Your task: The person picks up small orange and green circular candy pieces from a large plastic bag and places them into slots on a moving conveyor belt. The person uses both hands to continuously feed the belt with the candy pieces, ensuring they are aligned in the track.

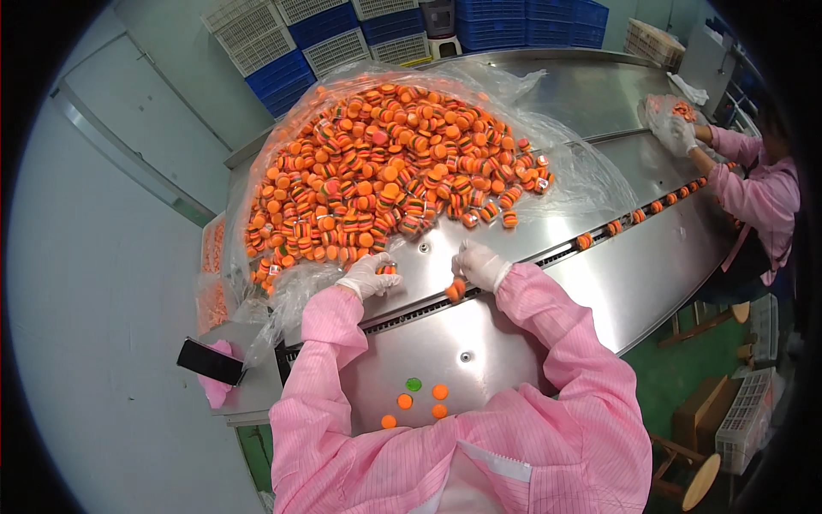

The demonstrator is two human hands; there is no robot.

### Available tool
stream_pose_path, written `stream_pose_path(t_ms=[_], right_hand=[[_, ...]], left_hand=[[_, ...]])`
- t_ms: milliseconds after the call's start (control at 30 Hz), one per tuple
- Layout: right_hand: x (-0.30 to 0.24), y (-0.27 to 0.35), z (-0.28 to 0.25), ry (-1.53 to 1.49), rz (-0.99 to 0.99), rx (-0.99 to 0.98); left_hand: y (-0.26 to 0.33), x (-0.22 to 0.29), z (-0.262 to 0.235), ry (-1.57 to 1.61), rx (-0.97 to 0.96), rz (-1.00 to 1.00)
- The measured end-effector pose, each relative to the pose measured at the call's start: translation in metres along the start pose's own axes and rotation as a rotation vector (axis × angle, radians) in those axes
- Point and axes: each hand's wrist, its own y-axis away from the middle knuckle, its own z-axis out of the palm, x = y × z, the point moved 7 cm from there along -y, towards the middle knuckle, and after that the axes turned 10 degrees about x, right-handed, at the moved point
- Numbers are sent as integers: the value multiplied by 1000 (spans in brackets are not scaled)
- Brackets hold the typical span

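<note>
My left hand (370, 276), in a white glove, is closed around a burger-shaped candy (388, 269) with orange, red and green layers, at the near edge of a big heap of the same candies (377, 171). The heap lies on a clear plastic sheet (591, 184) on the steel table. My right hand (482, 265), also gloved, has its fingers bent down over the conveyor slot (411, 313). A blurred candy (455, 289) is at its fingertips, right at the slot. Farther right, several candies (614, 228) sit in a spaced row along the slot.
Loose orange discs (439, 391) and a green disc (413, 385) lie on the steel near me. A phone (211, 361) rests on pink cloth at left. Across the right end, a co-worker in pink sleeves (741, 193) handles a clear bag (672, 116). Stacked crates (321, 38) stand behind.
</note>
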Motion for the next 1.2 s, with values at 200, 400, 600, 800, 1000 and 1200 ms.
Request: stream_pose_path(t_ms=[200, 400, 600, 800, 1000, 1200], right_hand=[[11, 30, -16, -33, 120, 64], [-85, 84, -6, -66, -268, -248], [-120, 110, 60, 22, -157, -505], [-89, 77, 22, -227, -193, 39], [-49, 46, 2, -220, -226, 132], [-13, 58, 7, -181, -227, 64]], left_hand=[[-10, -11, 12, 182, -1, -67], [-8, -15, 18, 407, -44, -80], [-11, -28, 22, 436, 34, -67], [27, -22, 7, 356, -5, -59], [76, -29, 16, -69, 98, -70], [71, 12, -34, -327, 608, 398]])
